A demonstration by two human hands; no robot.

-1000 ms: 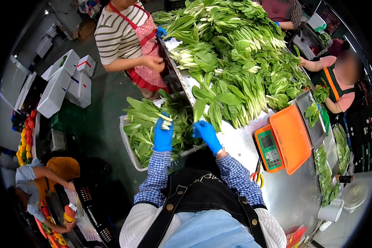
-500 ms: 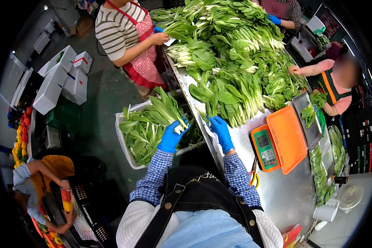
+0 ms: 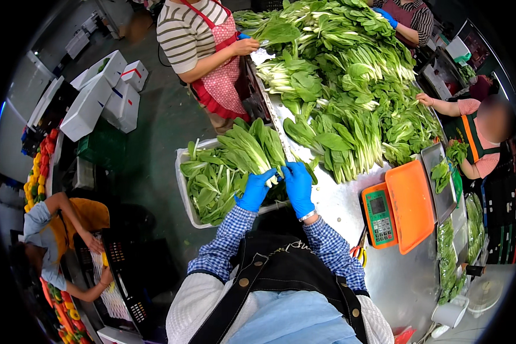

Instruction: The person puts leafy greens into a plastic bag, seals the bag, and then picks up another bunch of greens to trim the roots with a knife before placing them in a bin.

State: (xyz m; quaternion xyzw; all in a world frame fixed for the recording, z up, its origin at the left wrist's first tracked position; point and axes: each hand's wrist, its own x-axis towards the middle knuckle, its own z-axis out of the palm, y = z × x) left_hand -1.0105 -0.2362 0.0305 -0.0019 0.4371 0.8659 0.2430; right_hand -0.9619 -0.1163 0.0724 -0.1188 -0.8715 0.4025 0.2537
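Gloved in blue, my left hand (image 3: 254, 191) is closed round the white stem ends of a bunch of bok choy (image 3: 245, 148), its leaves pointing away from me. My right hand (image 3: 298, 188) meets it at the stems, fingers closed on bok choy there; exactly which stalks it grips is partly hidden. A leaf shows just behind the right hand. Both hands are over the near right corner of a white foam box (image 3: 186, 192) filled with loose bok choy. To their right, a large heap of bok choy (image 3: 350, 114) lies on the metal table (image 3: 339, 207).
On the table stand an orange scale (image 3: 410, 205), scissors (image 3: 359, 252) and bagged greens (image 3: 446, 252). A person in a red apron (image 3: 219, 69) works beyond the box; others are across the table. White foam boxes (image 3: 89, 109) are stacked left, near another person handling a black crate (image 3: 120, 286).
My right hand has left the table edge and come together with my left at the stem ends. The upright bok choy bunch between them looks fuller. The view has shifted slightly left.
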